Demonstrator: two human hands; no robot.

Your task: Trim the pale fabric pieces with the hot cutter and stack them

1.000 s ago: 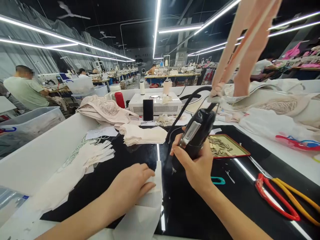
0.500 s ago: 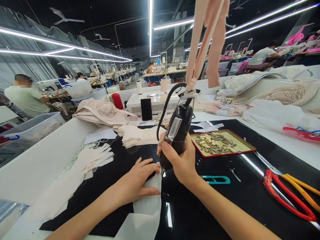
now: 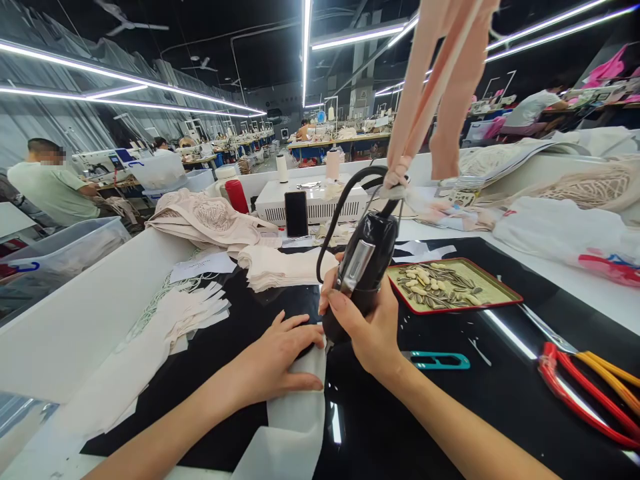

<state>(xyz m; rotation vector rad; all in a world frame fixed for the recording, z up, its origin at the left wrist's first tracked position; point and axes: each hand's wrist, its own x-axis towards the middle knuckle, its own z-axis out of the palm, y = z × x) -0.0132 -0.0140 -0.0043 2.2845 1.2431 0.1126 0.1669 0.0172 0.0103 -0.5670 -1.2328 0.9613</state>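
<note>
Head view, at the black worktop [image 3: 375, 433]. My right hand [image 3: 373, 323] is closed around a black handheld tool [image 3: 361, 260], held at a tilt, its lower end down by the right edge of a pale strip [image 3: 300, 407]. That end is dark and partly behind my fingers; it seems close to the strip, but from here I cannot tell whether they touch. My left hand [image 3: 280, 357] lies palm down on the strip, fingers spread, thumb apart, gripping nothing.

Pink fabric ties [image 3: 453, 107] run up from the tool's top; a black cord [image 3: 333, 223] loops out to its left. Right of the tool: a red-rimmed tray [image 3: 495, 290] with seeds [image 3: 425, 283], nearer me teal snips [image 3: 443, 361], then large scissors [image 3: 553, 367] with red and orange handles. Beyond my left hand, a stack of pale pieces [image 3: 283, 268]. Behind it, a phone [image 3: 297, 215] stands upright before a white vented box [image 3: 325, 208]. Far left, a person [image 3: 53, 183] sits in a pale green shirt.
</note>
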